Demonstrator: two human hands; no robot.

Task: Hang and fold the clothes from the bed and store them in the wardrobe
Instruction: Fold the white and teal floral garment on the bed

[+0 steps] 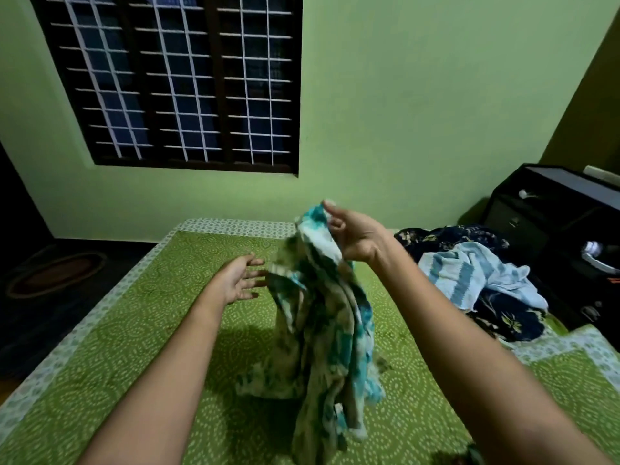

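Green bedspread (134, 330) — teal garment (322, 330), clothes pile (476, 273)

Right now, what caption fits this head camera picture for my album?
Right hand holds a teal patterned garment over the green bed, left hand open beside it.

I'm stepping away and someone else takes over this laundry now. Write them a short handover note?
The right hand pinches the teal patterned garment by its top, held up over the bed. The left hand is open, reaching toward it. A blue striped cloth and a navy floral garment lie heaped at the bed's right edge. No folded or hung piece in view, nor the wardrobe. Left: fold this one, then the heap.
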